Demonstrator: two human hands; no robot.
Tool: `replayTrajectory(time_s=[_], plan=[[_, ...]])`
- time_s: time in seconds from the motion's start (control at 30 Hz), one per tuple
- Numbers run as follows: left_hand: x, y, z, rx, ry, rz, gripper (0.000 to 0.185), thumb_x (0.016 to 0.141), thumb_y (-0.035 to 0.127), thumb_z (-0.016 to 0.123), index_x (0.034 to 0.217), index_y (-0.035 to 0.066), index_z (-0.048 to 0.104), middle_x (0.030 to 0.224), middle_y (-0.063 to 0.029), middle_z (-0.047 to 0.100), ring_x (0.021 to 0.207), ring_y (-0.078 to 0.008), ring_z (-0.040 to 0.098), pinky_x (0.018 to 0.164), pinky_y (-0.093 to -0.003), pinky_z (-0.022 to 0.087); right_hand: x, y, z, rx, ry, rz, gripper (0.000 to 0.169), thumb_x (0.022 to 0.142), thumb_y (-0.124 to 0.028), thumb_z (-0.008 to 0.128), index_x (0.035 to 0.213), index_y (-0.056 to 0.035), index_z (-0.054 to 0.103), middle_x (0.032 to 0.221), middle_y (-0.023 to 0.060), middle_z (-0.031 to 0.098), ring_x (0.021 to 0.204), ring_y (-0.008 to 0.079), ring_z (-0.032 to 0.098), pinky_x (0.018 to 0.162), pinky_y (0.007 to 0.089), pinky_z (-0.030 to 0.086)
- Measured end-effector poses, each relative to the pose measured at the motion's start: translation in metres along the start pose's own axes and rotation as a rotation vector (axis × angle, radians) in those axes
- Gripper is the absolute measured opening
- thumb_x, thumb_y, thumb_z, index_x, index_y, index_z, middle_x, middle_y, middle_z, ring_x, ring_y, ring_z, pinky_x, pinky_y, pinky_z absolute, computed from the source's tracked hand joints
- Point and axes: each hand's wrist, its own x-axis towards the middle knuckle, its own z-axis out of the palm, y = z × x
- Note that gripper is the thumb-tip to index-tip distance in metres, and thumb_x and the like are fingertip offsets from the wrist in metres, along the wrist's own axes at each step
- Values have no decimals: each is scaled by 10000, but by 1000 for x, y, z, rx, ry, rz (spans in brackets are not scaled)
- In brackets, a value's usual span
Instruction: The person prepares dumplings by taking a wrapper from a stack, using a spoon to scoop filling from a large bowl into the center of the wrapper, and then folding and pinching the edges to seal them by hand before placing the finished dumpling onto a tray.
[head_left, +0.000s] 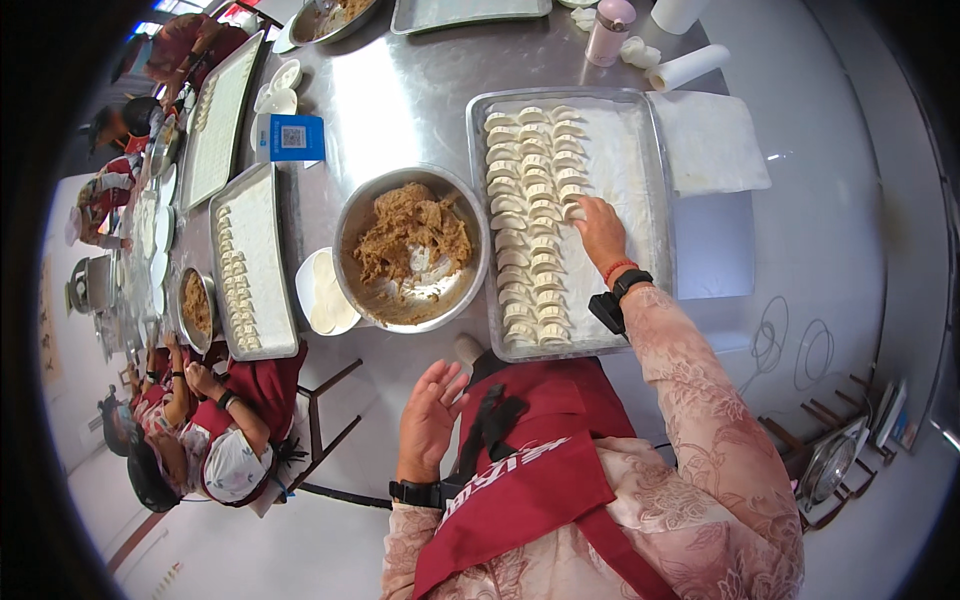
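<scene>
My right hand (602, 232) reaches over a metal tray (660, 225) lined with white cloth. Its fingertips are around a pleated dumpling (573, 213) at the near end of the third column. Two longer columns of raw dumplings (534, 178) run down the tray's left side. Palm turned partly up, my left hand (431, 412) hovers empty in front of my red apron (525, 409), its fingers apart. A steel bowl (480, 262) of brown minced filling (412, 225) stands left of the tray. Beside it, round wrappers (324, 292) lie on a white plate (304, 281).
Folded white cloth (709, 142) lies against the tray's right side. A pink bottle (609, 34) and a paper roll (688, 67) are at the back. Another dumpling tray (262, 225) and a blue printed card (296, 138) stand left. Co-workers (232, 427) sit along the table.
</scene>
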Motion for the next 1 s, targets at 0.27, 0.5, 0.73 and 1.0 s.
replayTrajectory(time_s=[0.27, 0.5, 0.73, 1.0], plan=[[-6, -4, 0, -35, 27, -4, 405, 881, 241, 500, 1233, 59, 417, 1236, -118, 489, 1094, -248, 506, 909, -371, 418, 4, 1, 12, -51, -41, 158, 316, 702, -137, 676, 983, -76, 544, 913, 107, 569, 887, 307, 534, 745, 397, 441], [-8, 0, -29, -75, 61, 44, 390, 883, 242, 515, 1219, 62, 436, 1209, -108, 510, 1065, -239, 521, 901, -365, 422, 3, 8, 22, -22, 21, 110, 345, 700, -136, 671, 1017, -76, 547, 914, 128, 574, 879, 321, 539, 756, 409, 439], [21, 28, -124, -163, 337, 61, 243, 848, 183, 583, 1058, 83, 516, 1054, -73, 574, 939, -200, 555, 803, -331, 452, -40, 38, 21, 60, 26, 276, 386, 774, -182, 620, 1120, -36, 526, 1066, 156, 581, 944, 266, 588, 806, 350, 461], [87, 73, -238, 68, 518, 180, 116, 781, 145, 608, 862, 80, 555, 734, -18, 587, 612, -142, 567, 537, -246, 455, -109, 15, -19, 281, -195, 546, 278, 795, -190, 572, 997, -1, 600, 875, 94, 639, 763, 175, 597, 705, 281, 470]])
